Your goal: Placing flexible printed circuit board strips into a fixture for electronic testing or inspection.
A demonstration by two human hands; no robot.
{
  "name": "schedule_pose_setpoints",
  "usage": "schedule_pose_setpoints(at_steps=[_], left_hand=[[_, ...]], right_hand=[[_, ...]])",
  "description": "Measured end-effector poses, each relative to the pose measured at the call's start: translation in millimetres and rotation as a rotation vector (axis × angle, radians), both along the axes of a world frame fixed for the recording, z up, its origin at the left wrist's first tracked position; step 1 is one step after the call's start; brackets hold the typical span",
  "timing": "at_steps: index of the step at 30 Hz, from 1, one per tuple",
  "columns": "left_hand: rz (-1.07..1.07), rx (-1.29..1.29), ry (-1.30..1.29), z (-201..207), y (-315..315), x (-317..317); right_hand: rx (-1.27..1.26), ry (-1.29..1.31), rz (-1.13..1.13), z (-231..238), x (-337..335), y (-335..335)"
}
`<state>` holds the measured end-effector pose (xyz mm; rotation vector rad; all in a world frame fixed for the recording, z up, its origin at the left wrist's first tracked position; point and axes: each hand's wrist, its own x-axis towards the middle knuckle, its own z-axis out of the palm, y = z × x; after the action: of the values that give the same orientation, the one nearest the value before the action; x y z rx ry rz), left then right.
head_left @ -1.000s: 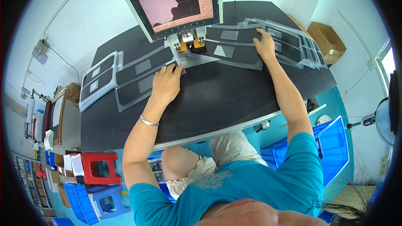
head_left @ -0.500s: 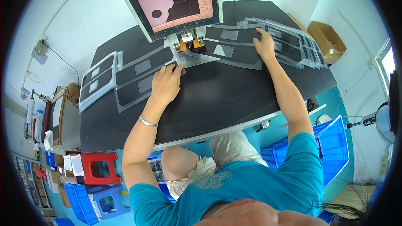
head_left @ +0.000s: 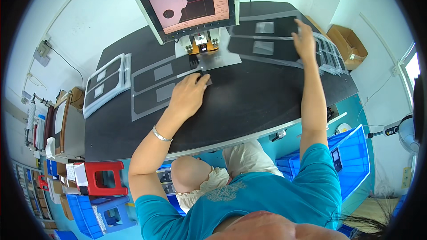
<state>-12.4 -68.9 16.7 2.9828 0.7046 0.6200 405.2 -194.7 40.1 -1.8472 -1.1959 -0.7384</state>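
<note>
My left hand (head_left: 190,94) grips the right edge of a flat clear plastic sheet (head_left: 139,112) with two paler rectangles in it. This sheet's far right end reaches the metal plate under the machine head (head_left: 203,48). Another clear plastic sheet (head_left: 284,63), also with two rectangles, is pinched at its right edge by my right hand (head_left: 305,42). It hangs over the table's far right part, clear of the machine head, and looks blurred by motion. Beside my right hand lies a fanned stack of similar sheets (head_left: 331,60), partly covered.
A monitor (head_left: 189,4) stands above the machine head, showing a magnified dark outline. On the dark table (head_left: 240,102), another sheet stack (head_left: 92,99) lies at the left. A cardboard box (head_left: 349,44) sits beyond the right edge. Blue bins (head_left: 353,164) and a red stool (head_left: 106,178) stand below.
My right hand has moved right and farther away, drawing its sheet off the machine's plate. My left hand has slid its sheet rightward, away from the left stack and toward the machine head.
</note>
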Motion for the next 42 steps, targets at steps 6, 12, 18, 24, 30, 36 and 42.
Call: schedule_pose_setpoints(at_steps=[6, 12, 18, 24, 30, 36, 42], left_hand=[[-0.12, 0.091, -0.031, -7, -13, 13], [-0.123, 0.106, -0.037, -10, -12, 16], [-0.12, 0.101, -0.042, -8, -11, 17], [-0.142, 0.044, -0.039, -3, -13, 15], [-0.181, 0.097, -0.086, -11, 0, 15], [-0.137, 0.079, -0.019, -13, 2, 28], [0.041, 0.107, 0.011, -21, 26, 44]], right_hand=[[-0.197, 0.027, -0.416, -24, 60, -37], [-0.136, 0.028, -0.029, -33, 12, 16], [-0.134, 0.152, 0.312, -28, -52, 41], [-0.128, 0.204, 0.353, -24, -64, 39], [-0.196, 0.499, 0.626, -27, -92, 52], [-0.519, 0.269, 0.791, -42, -105, 52], [-0.576, 0.487, 0.773, -41, -106, 55]])
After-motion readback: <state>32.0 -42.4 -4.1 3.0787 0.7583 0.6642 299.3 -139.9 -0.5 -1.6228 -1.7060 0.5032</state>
